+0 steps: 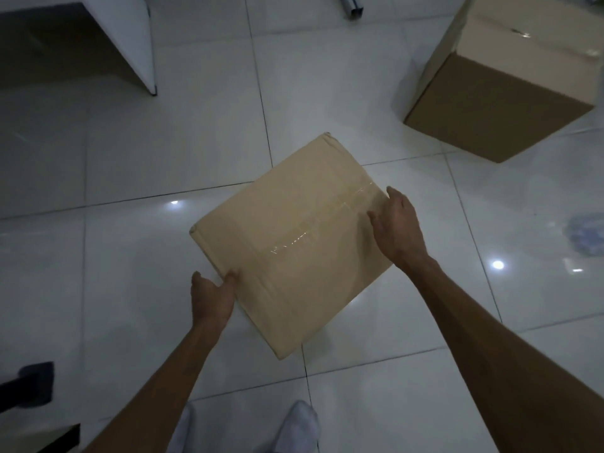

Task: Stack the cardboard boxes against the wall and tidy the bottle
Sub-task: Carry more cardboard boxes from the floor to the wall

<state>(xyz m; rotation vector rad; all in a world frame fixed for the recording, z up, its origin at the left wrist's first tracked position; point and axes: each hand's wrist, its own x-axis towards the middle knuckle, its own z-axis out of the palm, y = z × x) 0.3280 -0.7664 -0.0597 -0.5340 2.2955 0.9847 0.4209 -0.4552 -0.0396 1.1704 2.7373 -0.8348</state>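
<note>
The left hand [210, 297] grips the near-left edge of a cardboard box [291, 246], thumb up on the top face and fingers curled under the rim out of sight. The right hand [397, 227] holds the opposite, right edge, thumb spread over the top and fingers bent down the side. Both forearms reach forward, bare, the right one stretched further out.

The box is pale tan, matte, roughly square on top and turned cornerwise to the person, with a glossy strip of clear tape [322, 220] running across its closed flaps. Whether it rests on the floor or is lifted just off it, I cannot tell.

Beneath is a floor [130, 158] of large, shiny white tiles with dark grout lines and bright light spots reflected in them. A second, darker brown cardboard box [496, 93], taped shut, stands well apart at the far right. A crumpled bluish-clear plastic thing [586, 235] lies at the right edge, too blurred to name. A white furniture panel [130, 37] stands at the far left.
</note>
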